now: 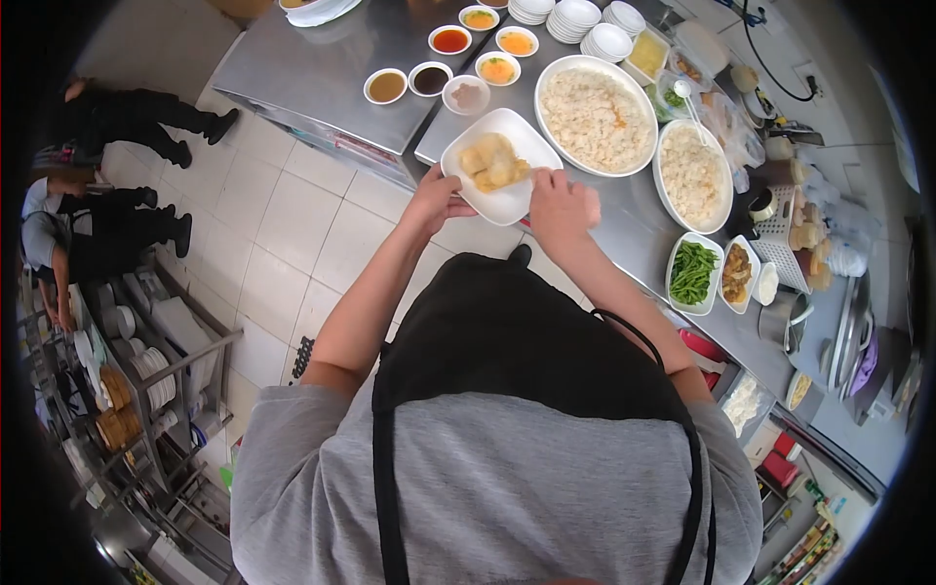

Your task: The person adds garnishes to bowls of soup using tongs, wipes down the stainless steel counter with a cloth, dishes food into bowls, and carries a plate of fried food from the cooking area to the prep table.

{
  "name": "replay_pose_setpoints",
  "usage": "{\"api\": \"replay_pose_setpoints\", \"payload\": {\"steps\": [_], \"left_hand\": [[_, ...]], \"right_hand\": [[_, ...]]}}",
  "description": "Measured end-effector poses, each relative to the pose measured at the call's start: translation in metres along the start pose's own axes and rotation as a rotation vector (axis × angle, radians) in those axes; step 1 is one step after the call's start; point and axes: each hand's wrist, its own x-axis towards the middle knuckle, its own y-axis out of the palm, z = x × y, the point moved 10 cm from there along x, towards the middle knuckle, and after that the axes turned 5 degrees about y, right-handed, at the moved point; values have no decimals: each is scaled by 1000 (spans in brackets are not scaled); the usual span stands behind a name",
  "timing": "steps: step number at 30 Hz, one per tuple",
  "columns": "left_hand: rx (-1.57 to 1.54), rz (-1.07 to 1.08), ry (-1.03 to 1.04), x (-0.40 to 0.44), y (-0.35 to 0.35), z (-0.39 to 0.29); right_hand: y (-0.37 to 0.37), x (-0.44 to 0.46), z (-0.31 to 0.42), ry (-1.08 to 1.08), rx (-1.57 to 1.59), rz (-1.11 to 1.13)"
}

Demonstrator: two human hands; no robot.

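A white rounded-square plate (507,207) is held over the counter's near edge, with several pale yellow pieces of food (490,163) on it. My left hand (435,200) grips the plate's left rim, thumb on top. At the opposite side, my right hand (564,207) is closed, its fingertips over the plate beside the right end of the food. What those fingers pinch, the food or the rim, is hidden. Just beyond the plate stands a small bowl of pinkish food (467,96).
Large bowls of rice (597,117) and more rice (690,175) stand right of the plate, with green beans (693,272) nearer. Sauce bowls (449,40) and stacked white dishes (573,19) are farther back. Two people (97,219) stand at left near a dish rack (156,380).
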Motion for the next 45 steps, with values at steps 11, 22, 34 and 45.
{"api": "replay_pose_setpoints", "payload": {"steps": [11,22,34,45], "left_hand": [[-49,-12,13,0,0,5],[-42,-13,64,-2,0,-4],[-52,-193,31,-74,-89,-4],[0,-227,48,-106,-97,-3]], "right_hand": [[18,-14,44,8,178,348],[-32,-35,-39,28,1231,542],[3,-44,-69,77,194,-124],[-13,39,77,-193,519,-242]]}}
